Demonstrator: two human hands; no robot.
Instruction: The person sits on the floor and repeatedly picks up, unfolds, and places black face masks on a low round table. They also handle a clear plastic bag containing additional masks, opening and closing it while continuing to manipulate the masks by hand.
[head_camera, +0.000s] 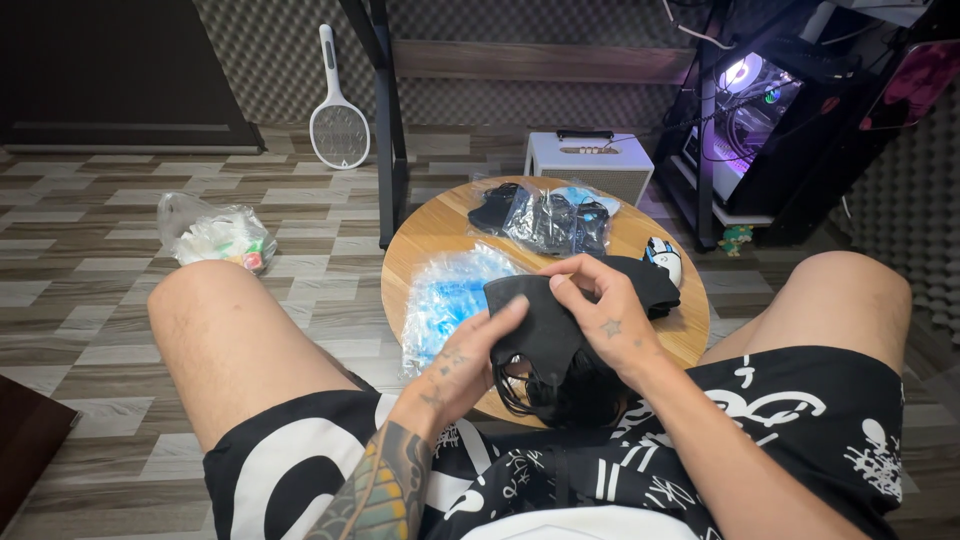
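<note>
Black face mask (535, 325) sat pinched flat between my left hand (462, 362) and right hand (600, 315), fingers closed on its edges, above the round counter (430, 235), beside the blue packet (450, 300).

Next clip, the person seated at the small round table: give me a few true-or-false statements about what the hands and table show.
1. Both hands hold a black face mask. True: the left hand and right hand grip it together.
2. The table is square and white. False: it is round and wooden.
3. A clear bag of blue items lies on the table left of the hands. True.
4. The bag of dark masks lies on the floor. False: it lies on the table's far side.
5. An electric fly swatter leans against the wall. True.
</note>
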